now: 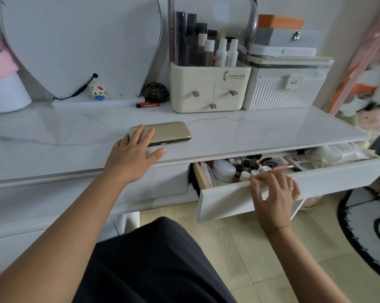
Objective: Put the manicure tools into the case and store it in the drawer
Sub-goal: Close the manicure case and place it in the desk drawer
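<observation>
A gold textured manicure case (169,132) lies closed on the white marble tabletop (261,130). My left hand (134,154) rests flat with spread fingers on the case's left end, thumb on the table edge. The white drawer (305,184) under the tabletop is pulled out and holds several bottles and cosmetics. My right hand (274,193) has its fingers curled over the top edge of the drawer front. No loose manicure tools are visible.
A cream cosmetics organizer (206,88) and a white ribbed box (285,88) stand at the back right. A mirror (79,44), a small figurine (98,91) and a red marker (148,104) stand at the back. A black-and-white rug (368,232) lies on the floor to the right.
</observation>
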`<state>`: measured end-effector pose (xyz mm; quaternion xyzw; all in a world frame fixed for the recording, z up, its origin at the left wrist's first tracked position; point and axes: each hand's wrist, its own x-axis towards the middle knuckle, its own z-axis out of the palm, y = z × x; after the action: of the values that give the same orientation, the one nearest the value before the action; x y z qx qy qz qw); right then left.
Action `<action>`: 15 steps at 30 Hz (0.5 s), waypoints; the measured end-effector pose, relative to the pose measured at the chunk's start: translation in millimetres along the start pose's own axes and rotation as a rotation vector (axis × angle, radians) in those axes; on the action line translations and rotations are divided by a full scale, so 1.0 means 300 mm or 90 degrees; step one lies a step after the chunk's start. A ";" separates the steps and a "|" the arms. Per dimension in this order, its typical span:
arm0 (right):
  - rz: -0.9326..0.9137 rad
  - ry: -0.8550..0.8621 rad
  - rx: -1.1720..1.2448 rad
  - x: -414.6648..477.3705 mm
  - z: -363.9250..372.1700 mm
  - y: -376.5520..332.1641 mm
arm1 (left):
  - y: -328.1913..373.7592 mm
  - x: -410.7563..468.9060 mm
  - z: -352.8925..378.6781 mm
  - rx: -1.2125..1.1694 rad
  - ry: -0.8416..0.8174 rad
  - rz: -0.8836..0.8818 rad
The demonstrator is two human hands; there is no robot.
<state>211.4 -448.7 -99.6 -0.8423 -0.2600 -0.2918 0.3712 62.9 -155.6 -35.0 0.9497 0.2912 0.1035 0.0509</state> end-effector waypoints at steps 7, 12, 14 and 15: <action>0.067 0.017 0.024 -0.032 -0.077 0.002 | 0.001 0.001 0.000 0.001 0.007 0.005; 0.046 0.010 0.016 -0.055 -0.165 0.003 | 0.002 0.001 0.001 0.001 0.012 0.006; 0.049 -0.007 0.008 -0.061 -0.195 0.009 | 0.003 0.000 -0.001 0.002 0.009 0.004; 0.050 -0.012 0.007 -0.063 -0.208 0.012 | 0.003 -0.001 -0.003 0.002 0.009 0.004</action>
<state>181.9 -503.4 -79.6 -0.8526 -0.2318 -0.2671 0.3847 62.9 -156.5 -34.0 0.9499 0.2888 0.1101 0.0473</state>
